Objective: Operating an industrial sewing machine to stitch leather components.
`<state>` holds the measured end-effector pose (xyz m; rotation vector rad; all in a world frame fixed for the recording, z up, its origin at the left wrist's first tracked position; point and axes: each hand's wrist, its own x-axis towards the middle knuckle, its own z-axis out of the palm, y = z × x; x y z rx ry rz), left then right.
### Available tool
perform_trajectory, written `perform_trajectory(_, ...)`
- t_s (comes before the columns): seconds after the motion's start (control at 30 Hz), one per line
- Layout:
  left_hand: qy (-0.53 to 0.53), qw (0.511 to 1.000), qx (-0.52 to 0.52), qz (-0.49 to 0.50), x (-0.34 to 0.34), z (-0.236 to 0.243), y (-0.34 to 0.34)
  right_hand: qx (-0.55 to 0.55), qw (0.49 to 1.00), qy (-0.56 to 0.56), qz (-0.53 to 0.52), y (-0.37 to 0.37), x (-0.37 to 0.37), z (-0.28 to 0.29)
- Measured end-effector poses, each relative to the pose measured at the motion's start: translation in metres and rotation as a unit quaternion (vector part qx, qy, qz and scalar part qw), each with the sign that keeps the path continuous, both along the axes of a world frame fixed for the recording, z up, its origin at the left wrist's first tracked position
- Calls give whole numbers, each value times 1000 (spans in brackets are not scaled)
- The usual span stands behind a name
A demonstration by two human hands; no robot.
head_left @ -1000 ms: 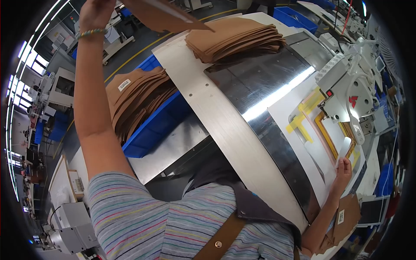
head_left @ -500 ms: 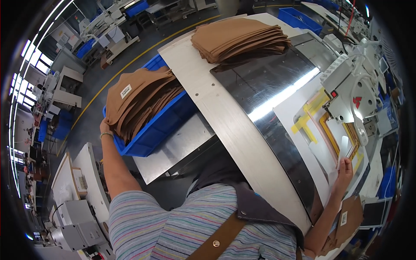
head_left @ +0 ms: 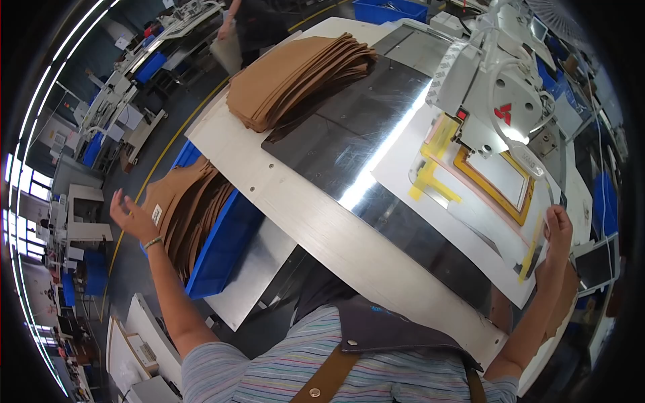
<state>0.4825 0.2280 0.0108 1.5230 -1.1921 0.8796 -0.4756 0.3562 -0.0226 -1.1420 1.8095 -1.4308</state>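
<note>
My left hand (head_left: 133, 218) is open, fingers apart, beside a stack of brown cut pieces (head_left: 178, 208) with a white label, in a blue bin (head_left: 222, 255). At the right my right hand (head_left: 557, 232) is closed on a thin pale strip (head_left: 550, 193) beside a white sheet (head_left: 396, 174) on the machine's bed. On that sheet are a yellow frame (head_left: 521, 213) and yellow tape (head_left: 424, 181), under the white machine head (head_left: 487, 101). A second stack of brown pieces (head_left: 289, 80) lies on the table's far part.
Another blue bin (head_left: 390, 10) is beyond the table. A person (head_left: 252, 27) stands past the far left edge. A monitor (head_left: 594, 262) is at right. The metal table edge (head_left: 316, 242) crosses before me; a white board (head_left: 134, 346) is at lower left.
My left hand came down from holding a brown piece to the left bin, then let go and drew slightly outward. My right hand moved right and up with the strip. The view has turned.
</note>
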Motion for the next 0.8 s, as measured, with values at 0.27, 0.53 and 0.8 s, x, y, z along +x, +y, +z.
perform_trajectory(0.27,219,656,366,-622,-355,-46,-116,108,956,250,110,-65,4,-3)
perform_trajectory(0.53,-208,576,413,-674,-537,-62,-103,132,959,233,95,-104,59,15)
perform_trajectory(0.8,-326,601,402,-609,-562,-77,-103,153,942,267,132,-133,75,-28)
